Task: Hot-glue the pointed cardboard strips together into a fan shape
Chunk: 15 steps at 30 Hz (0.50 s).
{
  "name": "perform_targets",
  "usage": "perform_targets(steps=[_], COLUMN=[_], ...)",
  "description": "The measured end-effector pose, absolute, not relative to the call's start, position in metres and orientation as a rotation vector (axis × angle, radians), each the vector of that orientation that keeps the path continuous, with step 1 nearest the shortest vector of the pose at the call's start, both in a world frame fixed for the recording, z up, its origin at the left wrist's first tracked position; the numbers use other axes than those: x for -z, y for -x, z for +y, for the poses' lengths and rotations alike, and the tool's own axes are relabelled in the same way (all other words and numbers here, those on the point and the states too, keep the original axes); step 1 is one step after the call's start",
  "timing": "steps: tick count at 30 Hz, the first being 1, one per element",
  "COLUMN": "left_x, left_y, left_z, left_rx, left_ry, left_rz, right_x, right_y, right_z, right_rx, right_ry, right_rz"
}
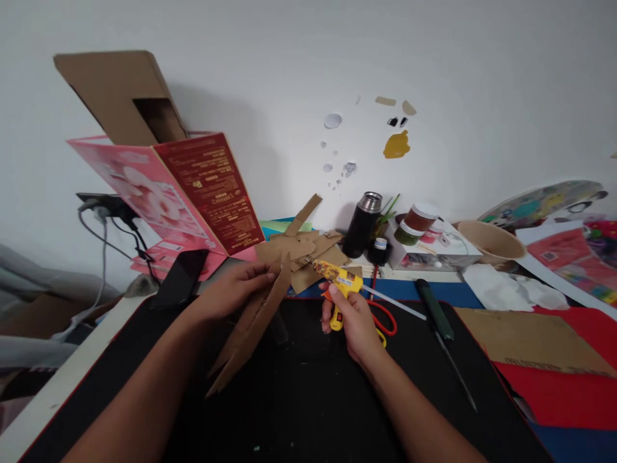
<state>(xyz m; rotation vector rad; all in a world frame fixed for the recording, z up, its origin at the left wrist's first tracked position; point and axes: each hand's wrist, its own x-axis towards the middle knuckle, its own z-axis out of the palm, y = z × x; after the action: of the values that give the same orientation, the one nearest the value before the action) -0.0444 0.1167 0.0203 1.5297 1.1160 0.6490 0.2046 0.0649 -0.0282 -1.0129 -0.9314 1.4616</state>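
Note:
My left hand (243, 285) grips a long folded piece of brown cardboard (258, 318), tilted above the black mat (308, 399). A yellow hot glue gun (343, 280) is in my right hand (354, 318), with the fingers wrapped round its handle. Its nozzle points left toward the cardboard's upper end, a small gap apart. A clear glue stick (395, 302) sticks out from the gun's back. Scissors with red and yellow handles (389, 319) lie partly hidden behind my right hand. Cut cardboard pieces (294, 247) are heaped beyond both hands.
A sharp, green-handled tool (436, 312) lies on the mat at right. At the back stand a black thermos (362, 225) and paint jars (418, 222). A pink and red box (207, 193) and a phone (180, 278) are at left. Flat cardboard (535, 337) lies far right.

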Motion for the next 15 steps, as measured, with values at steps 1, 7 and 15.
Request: perform_targets(steps=[1, 7, 15], left_x=[-0.0208, -0.0240, -0.0256], left_y=[0.0440, 0.0372, 0.0406], left_z=[0.1161, 0.1101, 0.1119], left_rx=[-0.648, -0.602, -0.652], left_ry=[-1.546, -1.559, -1.568], left_rz=[1.103, 1.013, 1.046], right_x=[0.0287, 0.0321, 0.0343], right_y=[-0.2038, -0.2019, -0.1984], right_z=[0.0640, 0.0631, 0.0587], right_rx=[-1.468, -1.443, -1.487], right_ry=[1.029, 1.066, 1.069], right_rz=[-0.940, -1.042, -1.108])
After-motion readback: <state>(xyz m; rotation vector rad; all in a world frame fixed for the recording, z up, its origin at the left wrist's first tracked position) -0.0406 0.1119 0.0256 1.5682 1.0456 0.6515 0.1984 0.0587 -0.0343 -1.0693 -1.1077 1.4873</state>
